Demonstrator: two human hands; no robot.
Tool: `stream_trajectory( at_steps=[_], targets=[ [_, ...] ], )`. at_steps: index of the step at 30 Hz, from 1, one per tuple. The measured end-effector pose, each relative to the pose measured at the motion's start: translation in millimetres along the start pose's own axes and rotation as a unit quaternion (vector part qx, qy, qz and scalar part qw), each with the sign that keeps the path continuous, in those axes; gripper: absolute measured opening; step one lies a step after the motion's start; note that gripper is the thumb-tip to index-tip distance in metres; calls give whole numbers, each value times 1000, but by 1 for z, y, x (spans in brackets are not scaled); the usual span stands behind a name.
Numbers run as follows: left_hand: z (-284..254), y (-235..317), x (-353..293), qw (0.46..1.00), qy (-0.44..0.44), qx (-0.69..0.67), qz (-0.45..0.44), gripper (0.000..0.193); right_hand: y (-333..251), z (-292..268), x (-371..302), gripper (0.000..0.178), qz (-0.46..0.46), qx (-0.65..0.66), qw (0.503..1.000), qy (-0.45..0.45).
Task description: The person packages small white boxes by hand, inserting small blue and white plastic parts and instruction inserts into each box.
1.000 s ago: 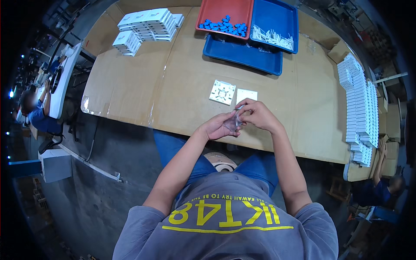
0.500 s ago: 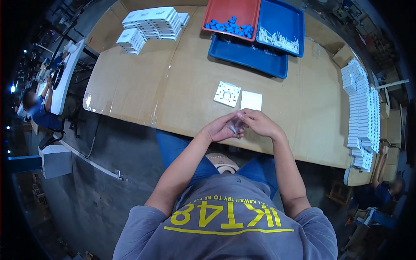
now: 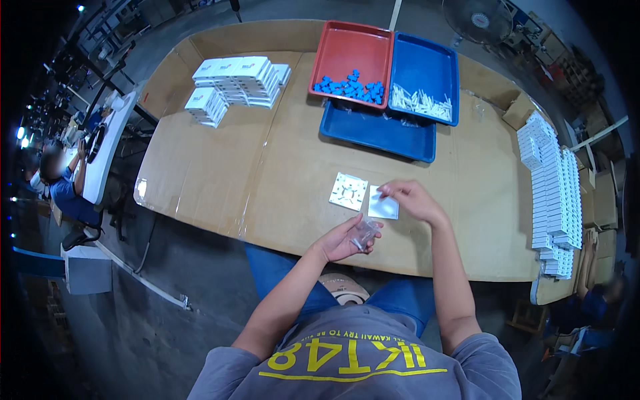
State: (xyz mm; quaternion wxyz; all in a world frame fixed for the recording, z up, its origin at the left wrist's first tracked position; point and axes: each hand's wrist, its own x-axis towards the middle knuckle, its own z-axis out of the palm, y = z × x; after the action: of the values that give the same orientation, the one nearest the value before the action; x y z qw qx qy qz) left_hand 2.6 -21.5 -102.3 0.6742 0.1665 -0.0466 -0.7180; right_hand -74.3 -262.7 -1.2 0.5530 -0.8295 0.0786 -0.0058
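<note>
A small clear plastic bag (image 3: 363,232) with something pale grey inside rests in my left hand (image 3: 345,241), the fingers closed around it. My right hand (image 3: 411,198) is apart from the bag, over the upper right part of a plain white square piece (image 3: 381,204) on the table. Its thumb and forefinger are pinched together; whatever is between them is too small to make out. Beside the plain piece, to its left, lies a white square plate (image 3: 348,191) with cut-outs.
A red tray (image 3: 353,53) of blue parts and a blue tray (image 3: 423,67) of white sticks stand at the back, above another blue tray (image 3: 380,137). Stacked white pieces stand far left (image 3: 240,77) and along the right edge (image 3: 553,193). A person (image 3: 67,183) sits at a table leftward.
My right hand has moved away from my left, up and right over the plain white piece. The bag in my left hand now shows more. The whole view has shifted, with the table lower.
</note>
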Motion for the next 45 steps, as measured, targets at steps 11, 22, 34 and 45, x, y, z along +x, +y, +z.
stream_trajectory(
  at_steps=[11,22,34,45],
  targets=[
    [5,3,0,1000,8,-14,6,66,24,-141,154,14,35,-358,900,248],
    [2,4,-1,1000,7,-25,7,66,44,-162,213,14,106,-468,859,180],
    [8,4,-1,1000,15,-7,7,64,57,-157,223,15,64,-565,794,216],
    [-1,3,1,999,-6,-32,11,65,66,-164,225,12,21,-583,784,211]
  ],
)
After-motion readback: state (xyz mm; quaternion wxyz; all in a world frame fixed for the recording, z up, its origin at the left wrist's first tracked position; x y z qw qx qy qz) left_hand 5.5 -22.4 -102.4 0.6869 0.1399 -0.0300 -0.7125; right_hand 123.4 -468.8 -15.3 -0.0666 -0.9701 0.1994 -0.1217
